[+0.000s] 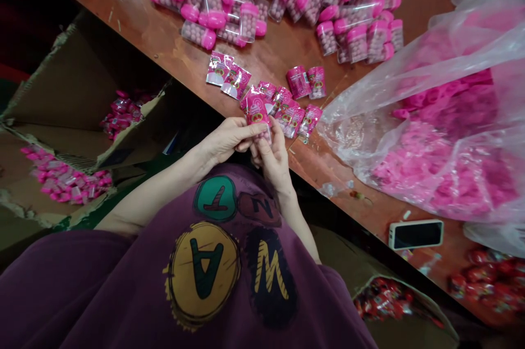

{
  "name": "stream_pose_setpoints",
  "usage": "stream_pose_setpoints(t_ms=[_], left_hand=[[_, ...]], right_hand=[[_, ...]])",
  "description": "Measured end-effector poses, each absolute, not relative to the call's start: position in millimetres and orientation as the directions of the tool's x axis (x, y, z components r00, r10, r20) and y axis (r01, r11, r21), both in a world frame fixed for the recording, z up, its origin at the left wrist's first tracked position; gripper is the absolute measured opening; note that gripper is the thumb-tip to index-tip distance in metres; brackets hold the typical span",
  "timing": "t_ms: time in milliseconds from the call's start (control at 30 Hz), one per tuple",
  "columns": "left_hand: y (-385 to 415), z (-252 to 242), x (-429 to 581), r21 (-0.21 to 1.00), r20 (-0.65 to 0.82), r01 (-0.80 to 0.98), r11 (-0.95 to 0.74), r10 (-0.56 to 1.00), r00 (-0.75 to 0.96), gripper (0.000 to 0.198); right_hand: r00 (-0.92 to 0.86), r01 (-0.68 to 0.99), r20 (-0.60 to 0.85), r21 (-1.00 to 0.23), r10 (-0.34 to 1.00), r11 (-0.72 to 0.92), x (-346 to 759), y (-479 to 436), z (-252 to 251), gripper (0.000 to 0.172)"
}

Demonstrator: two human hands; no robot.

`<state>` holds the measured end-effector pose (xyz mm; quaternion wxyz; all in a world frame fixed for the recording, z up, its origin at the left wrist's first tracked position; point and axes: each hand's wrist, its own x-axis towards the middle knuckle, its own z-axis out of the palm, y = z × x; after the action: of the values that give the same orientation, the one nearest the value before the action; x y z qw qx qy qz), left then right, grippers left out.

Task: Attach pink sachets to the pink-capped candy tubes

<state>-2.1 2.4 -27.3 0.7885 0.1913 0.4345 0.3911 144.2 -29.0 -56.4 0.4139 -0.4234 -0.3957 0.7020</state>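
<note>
My left hand (229, 138) and my right hand (274, 158) meet at the table's near edge. Between them is a small clear bottle of pink balls (266, 134), with a shiny pink printed sleeve (255, 105) at its upper part. The left thumb presses across the sleeve's lower end; the right fingers and thumb close around the bottle from the other side. How far the sleeve covers the bottle is partly hidden by my fingers. Just beyond lie several flat pink printed sleeves (235, 80), and two rounder pink sleeves (298, 82) rest further right.
Many clear bottles with pink caps (241, 21) are heaped at the back. A clear plastic bag (361, 119) of pink pieces covers the table's right side. Nearby are a phone (415, 234) and red wrapped items (488, 278). Cardboard boxes (53, 81) stand below at left.
</note>
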Motion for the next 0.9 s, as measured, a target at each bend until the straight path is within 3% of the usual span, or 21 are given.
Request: stream_pose_setpoints(t_ms=[200, 367, 467, 567, 633, 700, 800, 900], left_hand=[[-3.1, -36.2, -10.5, 0.658, -0.48, -0.349, 0.667, 0.729, 0.489, 0.035], [0.4, -37.8, -5.6, 0.658, -0.486, -0.313, 0.685, 0.704, 0.518, 0.037], [2.3, -35.4, 2.4, 0.634, -0.474, -0.333, 0.698, 0.691, 0.546, 0.041], [3.0, -29.9, 4.7, 0.656, -0.411, -0.376, 0.654, 0.728, 0.55, 0.041], [3.7, -26.5, -0.4, 0.701, -0.43, -0.361, 0.615, 0.768, 0.475, 0.04], [5.7, -25.0, -9.9, 0.734, -0.5, -0.332, 0.592, 0.803, 0.324, 0.037], [10.9, -26.3, -25.1, 0.737, -0.578, -0.347, 0.58, 0.807, 0.121, 0.036], [15.8, -29.1, -31.3, 0.718, -0.611, -0.384, 0.58, 0.79, 0.051, 0.038]], right_hand=[[-0.352, -0.281, -0.293, -0.872, 0.889, -0.4, 149.0, -27.3, -55.9, 0.078], [-0.367, -0.285, -0.253, -0.885, 0.895, -0.367, 154.6, -29.0, -70.0, 0.082], [-0.368, -0.255, -0.238, -0.904, 0.899, -0.344, 161.4, -24.2, -67.9, 0.073], [-0.225, -0.185, -0.181, -0.957, 0.957, -0.224, 176.3, -5.5, -54.0, 0.058], [-0.08, -0.03, -0.099, -0.994, 0.992, -0.102, 189.7, 13.5, -42.2, 0.062], [0.049, 0.271, 0.019, -0.963, 0.999, 0.005, 199.8, 31.7, -32.0, 0.074], [0.011, 0.725, 0.203, -0.676, 0.979, 0.132, 195.9, 45.7, -24.9, 0.087], [-0.237, 0.875, 0.16, -0.392, 0.958, 0.283, 170.2, 42.3, -30.9, 0.076]])
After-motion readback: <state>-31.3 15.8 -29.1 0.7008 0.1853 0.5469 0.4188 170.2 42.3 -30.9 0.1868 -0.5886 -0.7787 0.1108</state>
